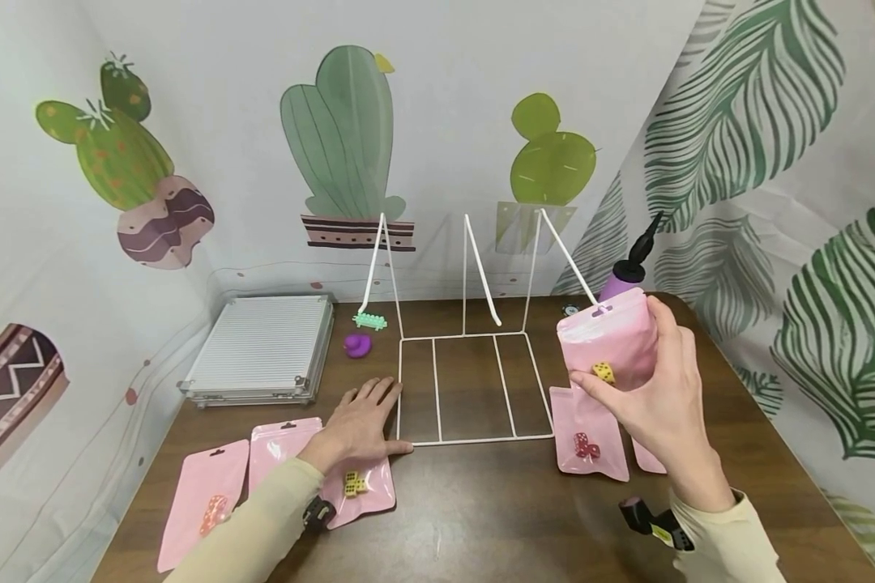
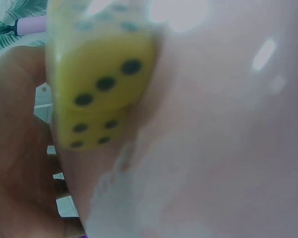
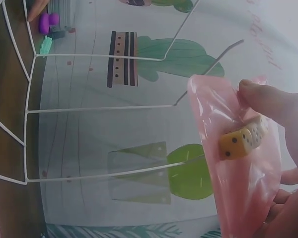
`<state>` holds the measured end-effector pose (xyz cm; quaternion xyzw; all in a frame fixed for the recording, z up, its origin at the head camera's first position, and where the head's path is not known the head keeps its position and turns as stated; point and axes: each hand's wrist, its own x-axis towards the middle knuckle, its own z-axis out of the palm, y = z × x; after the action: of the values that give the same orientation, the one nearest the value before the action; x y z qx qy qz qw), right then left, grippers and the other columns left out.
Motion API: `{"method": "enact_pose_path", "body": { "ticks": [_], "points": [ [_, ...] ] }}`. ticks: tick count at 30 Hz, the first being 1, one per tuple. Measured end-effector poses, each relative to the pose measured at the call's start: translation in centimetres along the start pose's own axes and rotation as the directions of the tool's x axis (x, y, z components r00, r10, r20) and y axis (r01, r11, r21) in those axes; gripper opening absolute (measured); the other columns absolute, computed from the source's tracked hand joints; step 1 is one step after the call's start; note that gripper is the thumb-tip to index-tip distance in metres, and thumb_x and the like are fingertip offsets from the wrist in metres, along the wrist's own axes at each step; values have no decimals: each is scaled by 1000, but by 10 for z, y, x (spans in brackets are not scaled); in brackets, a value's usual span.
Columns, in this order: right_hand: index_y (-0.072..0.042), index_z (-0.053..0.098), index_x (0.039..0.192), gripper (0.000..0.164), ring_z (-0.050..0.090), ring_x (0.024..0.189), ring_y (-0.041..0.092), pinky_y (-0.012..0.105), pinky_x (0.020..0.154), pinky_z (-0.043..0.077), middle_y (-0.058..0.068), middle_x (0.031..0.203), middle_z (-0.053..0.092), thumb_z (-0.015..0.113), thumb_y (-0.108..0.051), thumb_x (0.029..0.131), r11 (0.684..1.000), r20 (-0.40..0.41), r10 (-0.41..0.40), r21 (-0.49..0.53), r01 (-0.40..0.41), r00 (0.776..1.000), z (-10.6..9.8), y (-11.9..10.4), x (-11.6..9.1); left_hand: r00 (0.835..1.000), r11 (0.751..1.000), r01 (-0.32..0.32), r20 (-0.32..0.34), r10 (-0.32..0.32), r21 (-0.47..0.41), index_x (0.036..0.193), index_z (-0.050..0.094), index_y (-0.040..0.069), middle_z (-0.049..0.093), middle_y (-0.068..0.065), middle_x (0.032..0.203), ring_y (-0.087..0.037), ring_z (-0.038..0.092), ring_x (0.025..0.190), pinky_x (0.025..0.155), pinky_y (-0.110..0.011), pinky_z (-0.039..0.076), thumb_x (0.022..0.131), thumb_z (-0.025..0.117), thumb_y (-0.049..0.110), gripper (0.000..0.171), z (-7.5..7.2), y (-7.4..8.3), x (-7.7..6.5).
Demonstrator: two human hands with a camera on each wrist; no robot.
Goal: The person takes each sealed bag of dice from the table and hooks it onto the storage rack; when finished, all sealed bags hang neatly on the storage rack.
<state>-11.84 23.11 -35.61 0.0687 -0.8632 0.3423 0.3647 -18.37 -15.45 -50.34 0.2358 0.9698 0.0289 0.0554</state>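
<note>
My right hand (image 1: 667, 397) pinches a pink zip pouch (image 1: 605, 344) between thumb and fingers; yellow dice (image 3: 236, 144) show through its front. The pouch's hanging hole is right at the tip of the rightmost hook of a white wire display rack (image 1: 477, 440). My left hand (image 1: 363, 421) rests with fingers spread on the rack's left front corner. Beneath that wrist lies another pink pouch with yellow dice (image 1: 355, 484), which fills most of the left wrist view. All three rack hooks stick out toward me, the left and middle ones bare.
More pink pouches (image 1: 197, 486) lie at the left. A pouch with red dice (image 1: 576, 413) and a partly hidden one lie at the right. Behind stand a silver case (image 1: 255, 348), a purple duck (image 1: 358, 346), a green toy (image 1: 369, 321) and a purple pump (image 1: 620, 283).
</note>
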Motion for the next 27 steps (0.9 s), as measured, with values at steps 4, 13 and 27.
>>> {"method": "enact_pose_path", "body": {
  "ticks": [4,13,27],
  "points": [
    [-15,36,149,116,42,99,31,37,72,32,27,113,47,96,-22,49,999,17,35,-2,-35,999,5,1,1,1000,1000,-2,-6,2,0,154,28,14,29,-11,158,-34,28,144,113,-60,29,73,56,81,109,1,-1,0],
    [-19,34,150,114,43,101,33,40,72,33,25,116,46,95,-25,54,997,49,82,-11,-82,995,15,0,6,1000,1000,0,8,0,5,155,27,13,29,-11,159,-33,28,145,113,-59,28,73,56,81,110,1,-2,0],
    [-10,31,147,104,38,115,41,58,91,42,29,126,39,89,-39,64,993,62,113,-54,-110,992,92,26,76,1000,1000,-10,7,10,-21,155,27,12,28,-12,159,-33,27,145,113,-60,27,74,57,79,109,0,-2,1]
  ]
}}
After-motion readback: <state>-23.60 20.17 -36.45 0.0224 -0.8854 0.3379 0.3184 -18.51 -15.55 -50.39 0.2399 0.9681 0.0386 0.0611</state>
